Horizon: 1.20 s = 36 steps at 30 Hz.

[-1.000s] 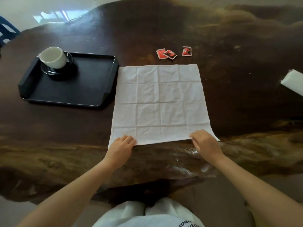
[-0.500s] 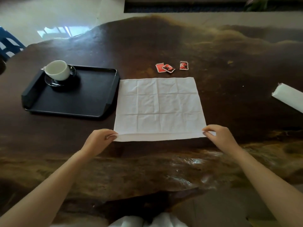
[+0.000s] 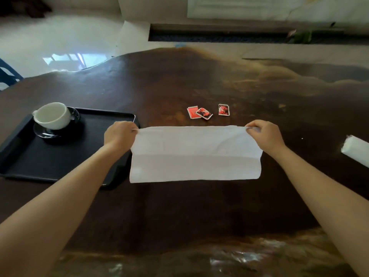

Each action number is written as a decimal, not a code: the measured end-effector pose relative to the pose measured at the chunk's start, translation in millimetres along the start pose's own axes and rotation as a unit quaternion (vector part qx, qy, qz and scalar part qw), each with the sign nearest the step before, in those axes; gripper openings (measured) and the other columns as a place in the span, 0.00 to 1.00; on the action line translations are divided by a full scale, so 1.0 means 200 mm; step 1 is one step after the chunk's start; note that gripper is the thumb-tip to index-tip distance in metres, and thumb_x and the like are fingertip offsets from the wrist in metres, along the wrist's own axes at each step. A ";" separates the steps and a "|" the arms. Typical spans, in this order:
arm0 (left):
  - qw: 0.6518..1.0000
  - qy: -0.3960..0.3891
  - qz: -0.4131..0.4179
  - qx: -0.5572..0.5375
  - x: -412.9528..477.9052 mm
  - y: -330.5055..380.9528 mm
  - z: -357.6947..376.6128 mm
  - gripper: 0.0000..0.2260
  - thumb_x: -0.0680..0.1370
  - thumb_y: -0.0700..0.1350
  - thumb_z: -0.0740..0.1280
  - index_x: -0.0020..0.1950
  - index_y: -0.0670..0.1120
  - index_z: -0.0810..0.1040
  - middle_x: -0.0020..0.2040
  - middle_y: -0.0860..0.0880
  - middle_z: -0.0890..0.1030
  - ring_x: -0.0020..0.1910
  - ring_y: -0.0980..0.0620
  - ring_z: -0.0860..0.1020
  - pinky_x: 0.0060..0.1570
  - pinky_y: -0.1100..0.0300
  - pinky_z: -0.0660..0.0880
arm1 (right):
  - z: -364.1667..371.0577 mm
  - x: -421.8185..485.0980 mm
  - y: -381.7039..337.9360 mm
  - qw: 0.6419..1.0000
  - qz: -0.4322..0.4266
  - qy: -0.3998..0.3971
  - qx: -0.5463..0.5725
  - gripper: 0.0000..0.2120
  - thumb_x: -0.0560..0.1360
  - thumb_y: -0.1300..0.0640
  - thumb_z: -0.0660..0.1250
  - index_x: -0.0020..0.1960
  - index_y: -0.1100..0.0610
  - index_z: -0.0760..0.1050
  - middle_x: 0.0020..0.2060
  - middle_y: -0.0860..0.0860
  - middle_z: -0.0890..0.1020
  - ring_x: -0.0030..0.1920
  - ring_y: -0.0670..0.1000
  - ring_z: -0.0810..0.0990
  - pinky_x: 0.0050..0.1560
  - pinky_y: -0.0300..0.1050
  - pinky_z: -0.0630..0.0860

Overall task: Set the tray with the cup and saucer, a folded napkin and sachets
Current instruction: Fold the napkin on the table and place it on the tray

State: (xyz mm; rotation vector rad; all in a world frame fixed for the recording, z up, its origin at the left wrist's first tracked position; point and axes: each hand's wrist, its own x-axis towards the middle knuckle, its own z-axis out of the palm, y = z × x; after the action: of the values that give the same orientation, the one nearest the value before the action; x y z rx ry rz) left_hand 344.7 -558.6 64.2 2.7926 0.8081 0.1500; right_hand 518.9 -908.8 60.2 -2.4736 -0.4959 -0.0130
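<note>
A white napkin [image 3: 195, 154] lies folded in half on the dark wooden table. My left hand [image 3: 119, 134] pinches its far left corner and my right hand [image 3: 263, 134] pinches its far right corner, both at the far edge. A black tray [image 3: 65, 156] sits to the left, holding a white cup [image 3: 53, 115] on a dark saucer [image 3: 43, 133] in its far left corner. Three red sachets [image 3: 207, 111] lie on the table just beyond the napkin.
A white paper roll [image 3: 356, 149] lies at the right edge of the view. The table's [image 3: 199, 206] uneven near rim runs along the bottom. A blue chair [image 3: 8, 76] stands beyond the table at far left.
Both hands have carried the napkin's near edge away from me and over to its far edge, folding it in half. The view has tilted up.
</note>
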 end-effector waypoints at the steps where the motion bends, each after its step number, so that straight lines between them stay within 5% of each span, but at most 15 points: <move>1: 1.000 -0.002 -0.005 0.013 0.05 -0.01 0.03 0.10 0.73 0.38 0.60 0.42 0.44 0.81 0.45 0.41 0.82 0.44 0.37 0.77 0.38 0.54 0.69 | 0.04 0.05 0.01 1.000 0.001 -0.002 -0.007 0.06 0.76 0.60 0.65 0.50 0.60 0.79 0.47 0.57 0.82 0.49 0.52 0.78 0.48 0.43 0.71; 11: 0.961 -0.010 0.049 0.271 0.36 -0.03 0.40 0.10 0.72 0.36 0.61 0.43 0.47 0.79 0.44 0.48 0.82 0.46 0.47 0.76 0.43 0.57 0.61 | 0.39 0.38 0.16 0.997 -0.013 -0.015 -0.069 0.07 0.76 0.59 0.64 0.49 0.59 0.80 0.46 0.57 0.82 0.46 0.50 0.75 0.45 0.43 0.72; 16: 0.952 0.011 0.059 0.300 0.38 0.00 0.50 0.09 0.70 0.36 0.61 0.42 0.47 0.79 0.43 0.48 0.80 0.46 0.47 0.74 0.47 0.55 0.62 | 0.52 0.44 0.25 0.995 0.012 -0.018 -0.094 0.07 0.76 0.58 0.63 0.49 0.57 0.80 0.48 0.57 0.81 0.49 0.55 0.77 0.51 0.54 0.77; 22: 0.969 0.069 0.052 0.231 0.32 0.10 0.59 0.13 0.72 0.37 0.61 0.56 0.43 0.71 0.53 0.41 0.74 0.54 0.40 0.70 0.53 0.48 0.63 | 0.60 0.43 0.25 0.985 0.010 0.008 -0.173 0.07 0.76 0.59 0.62 0.48 0.59 0.79 0.47 0.58 0.80 0.51 0.59 0.73 0.50 0.54 0.71; 25: 0.983 0.013 0.133 0.124 0.17 0.22 0.70 0.20 0.78 0.49 0.58 0.69 0.47 0.64 0.70 0.42 0.66 0.67 0.42 0.65 0.66 0.46 0.57 | 0.66 0.38 0.17 0.977 0.007 0.062 -0.204 0.09 0.74 0.62 0.63 0.53 0.61 0.76 0.53 0.59 0.77 0.56 0.62 0.71 0.54 0.56 0.66; 27: 0.985 -0.043 0.159 0.061 0.07 0.29 0.79 0.23 0.79 0.53 0.52 0.73 0.50 0.58 0.76 0.46 0.59 0.74 0.46 0.56 0.72 0.46 0.46 | 0.75 0.29 0.05 0.983 -0.078 0.072 -0.147 0.14 0.72 0.63 0.64 0.56 0.64 0.75 0.55 0.62 0.78 0.57 0.64 0.72 0.58 0.57 0.66; 29: 0.988 -0.058 0.144 0.023 0.03 0.32 0.87 0.23 0.80 0.54 0.48 0.75 0.52 0.53 0.77 0.49 0.53 0.76 0.49 0.48 0.72 0.46 0.41 | 0.88 0.17 -0.09 0.979 -0.184 0.001 -0.087 0.19 0.73 0.59 0.64 0.63 0.64 0.72 0.61 0.63 0.76 0.63 0.65 0.71 0.64 0.60 0.64; 32: 0.993 -0.023 0.112 0.033 0.03 0.31 0.92 0.25 0.79 0.53 0.41 0.76 0.51 0.47 0.78 0.51 0.49 0.76 0.52 0.43 0.72 0.47 0.38 | 1.07 0.04 -0.23 0.965 -0.195 -0.159 -0.079 0.24 0.80 0.50 0.53 0.74 0.56 0.57 0.75 0.53 0.60 0.75 0.54 0.52 0.73 0.53 0.43; 36: 0.997 -0.014 0.080 0.011 0.05 0.31 0.94 0.24 0.80 0.53 0.44 0.75 0.51 0.48 0.77 0.53 0.48 0.76 0.55 0.44 0.73 0.49 0.38 | 1.12 0.08 -0.19 0.974 -0.123 -0.122 -0.149 0.26 0.80 0.44 0.46 0.76 0.50 0.48 0.77 0.48 0.49 0.76 0.50 0.43 0.73 0.53 0.37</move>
State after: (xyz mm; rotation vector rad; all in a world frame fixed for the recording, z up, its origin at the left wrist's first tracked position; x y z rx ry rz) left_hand 416.1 -640.2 -102.2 2.8724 0.5818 0.1288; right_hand 496.1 -746.7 -98.2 -2.7025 -0.9666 0.1263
